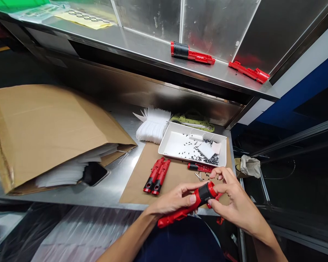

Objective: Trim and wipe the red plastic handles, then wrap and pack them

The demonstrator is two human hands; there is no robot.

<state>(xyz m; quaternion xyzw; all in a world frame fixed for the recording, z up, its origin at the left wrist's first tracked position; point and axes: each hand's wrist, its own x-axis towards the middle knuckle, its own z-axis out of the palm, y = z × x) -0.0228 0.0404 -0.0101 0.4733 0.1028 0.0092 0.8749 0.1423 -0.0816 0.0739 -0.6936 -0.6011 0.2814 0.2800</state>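
Observation:
My left hand [177, 198] is wrapped round a red plastic housing [177, 216] with a black sleeve, held tilted over the bench's front edge. Its thumb lies along the near side of the sleeve. My right hand [232, 198] has thumb and index finger on the round red end of the same housing, its other fingers curled above. Any small part between those fingertips is hidden. Just beyond lies another red and black housing [200, 167], partly covered by my right hand. Two similar red housings [157, 176] lie side by side to the left on brown cardboard [133, 187].
A white tray [168, 145] holds many small black pieces and white scraps. Behind it are a stack of white sheets [153, 125] and a green pouch [194, 121]. A large cardboard box [49, 127] stands left. Red parts [192, 54] rest on the metal shelf [131, 45].

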